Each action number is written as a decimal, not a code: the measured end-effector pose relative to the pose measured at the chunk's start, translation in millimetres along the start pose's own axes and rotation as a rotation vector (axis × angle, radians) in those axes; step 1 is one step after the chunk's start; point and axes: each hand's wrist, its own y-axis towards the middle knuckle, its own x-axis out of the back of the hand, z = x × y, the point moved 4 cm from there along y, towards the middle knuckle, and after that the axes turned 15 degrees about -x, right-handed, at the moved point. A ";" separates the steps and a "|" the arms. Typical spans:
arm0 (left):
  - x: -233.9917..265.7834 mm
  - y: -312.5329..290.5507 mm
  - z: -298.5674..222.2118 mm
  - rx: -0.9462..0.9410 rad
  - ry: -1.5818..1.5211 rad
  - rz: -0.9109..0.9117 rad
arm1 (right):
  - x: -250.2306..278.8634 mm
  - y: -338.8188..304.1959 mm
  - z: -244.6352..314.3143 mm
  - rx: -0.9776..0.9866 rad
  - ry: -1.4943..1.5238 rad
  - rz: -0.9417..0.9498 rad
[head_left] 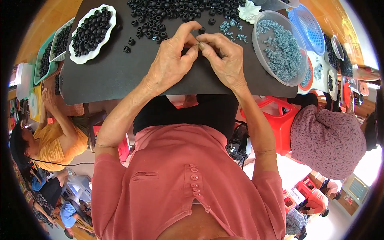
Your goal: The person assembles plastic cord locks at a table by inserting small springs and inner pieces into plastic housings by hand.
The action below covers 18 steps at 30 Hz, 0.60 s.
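Left of the fingers [191, 27], a white scalloped dish [80, 60] is piled with dark round pieces, with a green basket [47, 76] farther out. Right of them stands a clear tub [269, 71] of pale blue coils [284, 48], a blue basket [306, 30] behind it. Close beyond the fingers, a loose heap of black pieces [160, 12] crowds the space, with a few stray coils [227, 27] beside it.

The left hand [172, 60] and right hand [224, 56] meet, fingers bent and tips together — whether they grasp something I cannot tell. A single black piece [202, 30] shows at the fingertips, small, rounded and slightly glossy; its contact with them is unclear.

Beneath the fingers, the table [116, 80] is dark and smooth. Behind them to the right are a red stool [276, 120] and a person in a patterned top [328, 140]; to the left — a person in yellow [66, 148].
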 end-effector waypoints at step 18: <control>-6.4 62.9 22.0 -0.206 0.143 0.354 | 15.9 0.7 -24.3 -0.260 0.460 -0.288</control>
